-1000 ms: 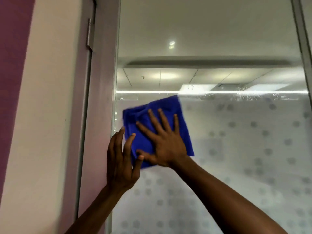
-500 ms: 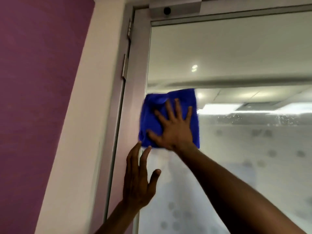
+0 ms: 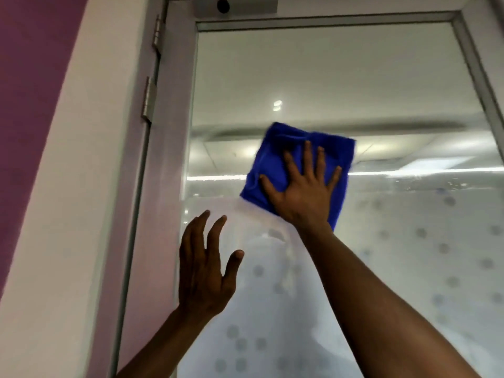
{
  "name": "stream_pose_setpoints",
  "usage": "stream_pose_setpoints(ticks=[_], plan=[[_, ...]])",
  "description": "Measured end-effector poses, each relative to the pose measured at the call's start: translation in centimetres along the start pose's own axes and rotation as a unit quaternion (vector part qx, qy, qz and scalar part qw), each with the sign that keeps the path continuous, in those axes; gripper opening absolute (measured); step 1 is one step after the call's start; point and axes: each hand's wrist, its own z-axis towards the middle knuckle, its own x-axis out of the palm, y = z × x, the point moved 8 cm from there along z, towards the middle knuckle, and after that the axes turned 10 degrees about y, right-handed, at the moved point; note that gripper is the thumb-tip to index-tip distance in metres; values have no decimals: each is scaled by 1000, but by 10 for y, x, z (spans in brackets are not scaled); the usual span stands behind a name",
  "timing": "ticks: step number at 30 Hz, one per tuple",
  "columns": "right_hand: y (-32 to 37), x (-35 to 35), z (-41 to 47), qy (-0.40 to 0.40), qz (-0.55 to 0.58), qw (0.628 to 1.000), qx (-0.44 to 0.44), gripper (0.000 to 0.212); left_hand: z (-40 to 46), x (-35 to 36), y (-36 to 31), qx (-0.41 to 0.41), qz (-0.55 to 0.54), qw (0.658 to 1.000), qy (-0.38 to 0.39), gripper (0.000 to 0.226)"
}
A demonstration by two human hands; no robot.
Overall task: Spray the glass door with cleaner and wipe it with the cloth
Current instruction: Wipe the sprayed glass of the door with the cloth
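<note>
The glass door (image 3: pixel 341 75) fills the view, clear at the top and frosted with grey dots lower down. A folded blue cloth (image 3: pixel 275 162) lies flat against the glass near the middle. My right hand (image 3: pixel 302 192) presses on it with the fingers spread. My left hand (image 3: pixel 204 268) rests lower and to the left, fingers apart, at the door's left frame (image 3: pixel 163 186), holding nothing. Droplets cling to the glass at the right, along the top of the frosted band. No spray bottle is in view.
A door closer housing (image 3: pixel 234 5) sits above the door's top edge. Two metal hinges (image 3: pixel 148 102) run down the left jamb. A white jamb and a purple wall (image 3: pixel 30 105) stand to the left.
My right hand has slid the cloth to the right across the glass after moving it up. My left hand has dropped below the cloth. The view has tilted up toward the door's top.
</note>
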Motion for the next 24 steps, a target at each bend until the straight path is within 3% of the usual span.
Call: stream_pose_setpoints(ticks=[3, 5, 6, 8, 10, 12, 14, 16, 18, 21, 24], plan=[[-81, -16, -23, -37, 41, 984, 169, 84, 4, 14, -19, -8, -13, 1000, 11, 67], [-96, -18, -31, -27, 47, 980, 191, 83, 11, 24, -36, 10, -12, 1000, 23, 68], [-89, -17, -32, -17, 26, 989, 146, 83, 17, 27, -44, 24, -14, 999, 22, 68], [-52, -9, -35, 23, -52, 995, -85, 83, 32, 29, -61, 40, -21, 999, 8, 67], [-29, 2, -51, 86, -130, 933, -324, 86, 49, 31, -80, 42, -18, 999, -3, 67], [-41, -1, -49, 113, -167, 892, -405, 87, 63, 36, -97, 52, -1, 999, -7, 67], [-79, -14, -27, 98, -157, 922, -340, 85, 74, 46, -111, 73, 17, 997, -7, 67], [-133, -35, -3, 49, -114, 973, -194, 83, 79, 57, -116, 87, 40, 995, 0, 67], [-198, -58, 12, 6, -68, 997, -30, 82, 81, 67, -117, 96, 70, 993, 12, 68], [-287, -83, 12, 1, -3, 990, 144, 82, 80, 74, -121, 105, 104, 989, 21, 70], [-354, -98, -2, -21, 35, 970, 238, 85, 81, 76, -125, 98, 102, 990, 26, 72]])
